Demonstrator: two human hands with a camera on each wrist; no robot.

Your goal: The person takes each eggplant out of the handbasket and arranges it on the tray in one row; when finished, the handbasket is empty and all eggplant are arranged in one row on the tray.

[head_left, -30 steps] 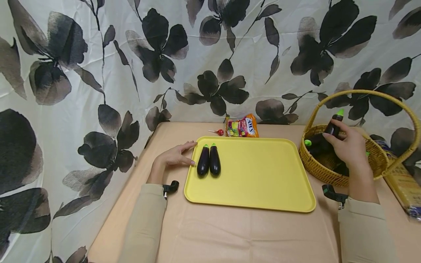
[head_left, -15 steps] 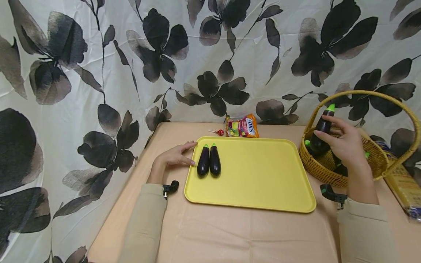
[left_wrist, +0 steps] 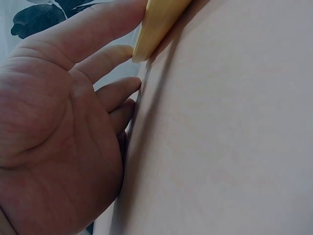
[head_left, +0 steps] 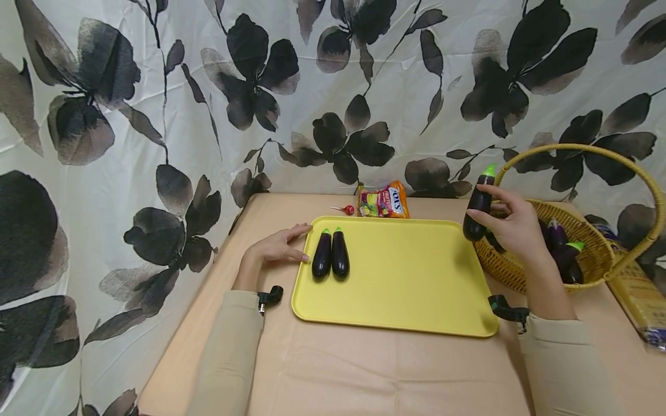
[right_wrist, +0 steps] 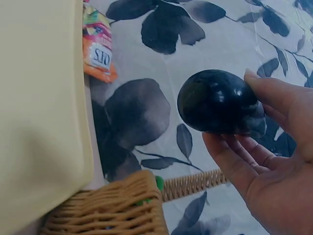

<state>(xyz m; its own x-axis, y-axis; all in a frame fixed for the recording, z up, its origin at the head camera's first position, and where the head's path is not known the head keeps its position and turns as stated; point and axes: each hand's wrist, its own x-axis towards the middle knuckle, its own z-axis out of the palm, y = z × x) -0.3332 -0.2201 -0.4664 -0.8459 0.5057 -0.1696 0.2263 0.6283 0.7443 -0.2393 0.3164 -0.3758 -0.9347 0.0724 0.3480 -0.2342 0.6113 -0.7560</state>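
My right hand (head_left: 520, 231) pinches a dark eggplant (head_left: 477, 212) with a bright green cap between thumb and fingers, held upright over the gap between the yellow tray (head_left: 406, 283) and the wicker basket (head_left: 504, 270). In the right wrist view the eggplant (right_wrist: 220, 103) shows its rounded end. Two eggplants (head_left: 321, 257) lie side by side at the tray's left end. Beside them, my left hand (head_left: 274, 247) touches the tray's left edge with extended fingers; the left wrist view shows the fingertips against the tray rim (left_wrist: 159, 27). Several more eggplants (head_left: 564, 249) lie in the basket.
Behind the tray lie a colourful candy bag (head_left: 385, 200) and a red lollipop (head_left: 347, 209). The basket's tall handle (head_left: 588, 146) arches over its opening. A yellow package (head_left: 637, 289) lies right of the basket. A floral curtain (head_left: 343, 75) hangs at the back.
My right hand has lifted the eggplant out of the basket and carried it left to the tray's right edge, uncovering eggplants in the basket. My left hand stays put.
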